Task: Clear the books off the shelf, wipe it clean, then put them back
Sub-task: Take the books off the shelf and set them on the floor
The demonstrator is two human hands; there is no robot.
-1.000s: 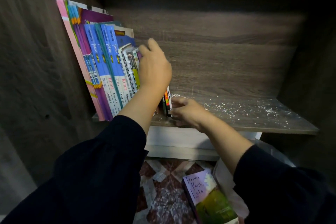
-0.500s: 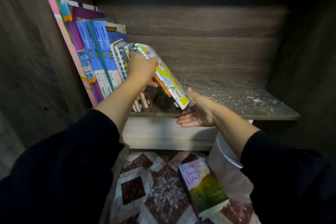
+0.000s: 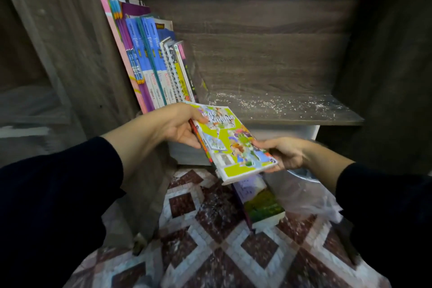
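Clearly the clearing step was in hand. A small stack of thin books [image 3: 230,145], the top one with a lime-green cartoon cover, was held off the shelf [image 3: 292,114] at the centre of the frame, tilted with its near end lower. The left hand [image 3: 174,127] grasped the stack's upper left corner, thumb on the cover and fingers curled beneath. The right hand [image 3: 284,153] gripped the lower right edge, thumb on top and fingers under the stack. At least 2 spines showed along the stack's left edge; how many more were in it I could not tell.

The remaining books [image 3: 152,61] leaned in a row against the left wall of the unit, in the upper left of the frame, their feet on the shelf board. To their right the board was bare and scattered with white crumbs or dust [image 3: 275,103], so wiping had not begun. Below, at lower centre, 1 book with a purple and green cover [image 3: 263,203] lay on the patterned floor [image 3: 210,241], partly under the held stack. A clear plastic bag [image 3: 306,196] sat just right of it.

By my judgement, the next move called for lowering the stack onto or beside the floor book, releasing both grips, then reaching back for the leaning row. Those thin books would probably slump once disturbed, so a 2-handed hold looked wise.
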